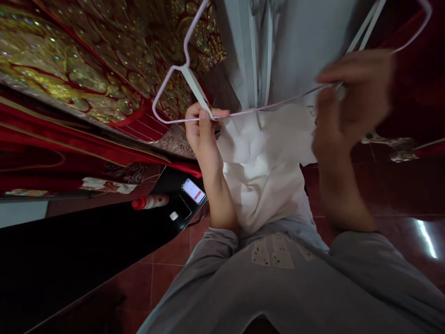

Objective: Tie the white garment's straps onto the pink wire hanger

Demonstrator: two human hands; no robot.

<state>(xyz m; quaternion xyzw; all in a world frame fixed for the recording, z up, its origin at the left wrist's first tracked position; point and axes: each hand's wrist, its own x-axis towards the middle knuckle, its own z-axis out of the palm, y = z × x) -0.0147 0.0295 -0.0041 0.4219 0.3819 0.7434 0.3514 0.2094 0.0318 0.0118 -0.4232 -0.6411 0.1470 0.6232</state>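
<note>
Red tiled floor (170, 250) spreads below our hands, and sequined garments (86, 69) hang to the left and beyond. Nearer us on that side, a black bench (86, 246) carries a lit phone (193, 190) and a red-capped bottle (153, 202). Our left hand (206, 139) is closed in a pinch on the bottom bar of a pale lilac hanger (243, 112), which stretches between both hands. Our right hand (361, 88) is half curled farther along the bar; it is blurred, so we cannot tell what it grips. White cloth (257, 181) drapes from just below the bar toward us. We judge the work partway: a white strap (197, 90) already spans the hanger beside our left hand, more straps (373, 23) show beyond our right, and that right end seems left to settle.
</note>
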